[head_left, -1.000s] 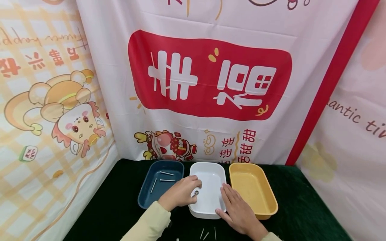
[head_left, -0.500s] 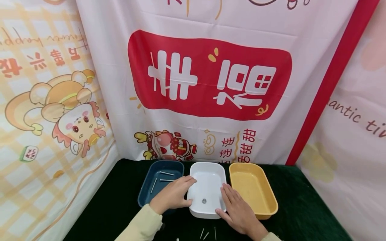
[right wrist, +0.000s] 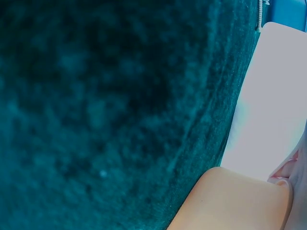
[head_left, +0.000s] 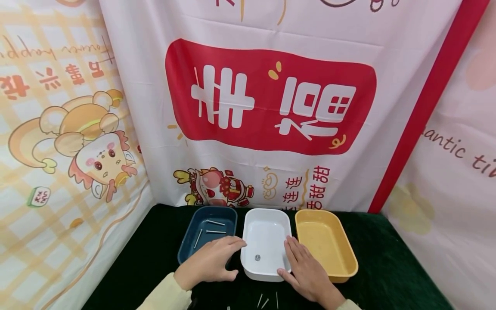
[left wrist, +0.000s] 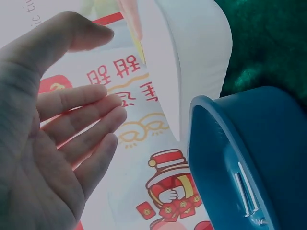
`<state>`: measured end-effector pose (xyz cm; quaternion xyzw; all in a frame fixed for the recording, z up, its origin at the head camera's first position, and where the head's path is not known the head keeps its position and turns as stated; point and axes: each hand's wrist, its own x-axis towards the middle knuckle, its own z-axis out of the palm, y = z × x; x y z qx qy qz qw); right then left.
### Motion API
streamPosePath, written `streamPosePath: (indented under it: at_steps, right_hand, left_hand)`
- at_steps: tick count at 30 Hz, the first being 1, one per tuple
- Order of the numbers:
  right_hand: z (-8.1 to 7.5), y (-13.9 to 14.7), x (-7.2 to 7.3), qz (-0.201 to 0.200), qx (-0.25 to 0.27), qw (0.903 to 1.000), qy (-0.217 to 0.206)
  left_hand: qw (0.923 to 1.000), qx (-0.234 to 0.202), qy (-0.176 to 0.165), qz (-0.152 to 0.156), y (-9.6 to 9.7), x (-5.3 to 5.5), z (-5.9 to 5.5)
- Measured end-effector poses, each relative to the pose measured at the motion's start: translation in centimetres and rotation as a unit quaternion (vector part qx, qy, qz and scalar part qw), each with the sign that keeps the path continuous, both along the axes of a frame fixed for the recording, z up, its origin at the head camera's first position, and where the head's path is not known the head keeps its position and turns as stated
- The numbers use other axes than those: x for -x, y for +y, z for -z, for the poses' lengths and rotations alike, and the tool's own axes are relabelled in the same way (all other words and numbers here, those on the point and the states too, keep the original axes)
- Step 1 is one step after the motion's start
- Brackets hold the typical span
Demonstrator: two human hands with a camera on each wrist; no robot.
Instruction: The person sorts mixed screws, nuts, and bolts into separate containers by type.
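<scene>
A small round metal nut (head_left: 257,257) lies in the white tray (head_left: 267,274). My left hand (head_left: 209,262) is held open with nothing in it, in front of the blue tray (head_left: 182,252) and just left of the white one. Its spread thumb and empty palm show in the left wrist view. My right hand (head_left: 306,269) lies with straight fingers along the right rim of the white tray. Inside the blue tray are three long metal screws (head_left: 215,232), partly visible in the left wrist view too.
A yellow tray (head_left: 350,271) stands to the right, beside my right hand. Several thin metal screws (head_left: 265,303) lie on the dark green cloth (head_left: 391,267) at the front edge. Printed fabric hangs (head_left: 348,185) behind the trays.
My left hand has let go of the nut, which now rests in the white tray. The hand has drawn back left and toward me. My right hand has stayed in place.
</scene>
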<state>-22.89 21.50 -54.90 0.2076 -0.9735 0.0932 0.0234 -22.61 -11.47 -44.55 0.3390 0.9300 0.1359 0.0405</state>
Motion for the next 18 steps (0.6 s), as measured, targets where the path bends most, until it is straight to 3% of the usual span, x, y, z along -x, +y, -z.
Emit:
streamPosePath:
  at_steps: [6,18]
  right_hand:
    - [0.1,0.0,0.1,-0.001,0.004,1.0,-0.001]
    - [0.2,0.0,-0.1,-0.002,0.005,1.0,0.001]
  left_hand:
    - [0.9997,0.007,-0.016,0.017,-0.8,-0.9,-0.1]
    - [0.9975,-0.002,-0.065,0.028,-2.0,-2.7,1.0]
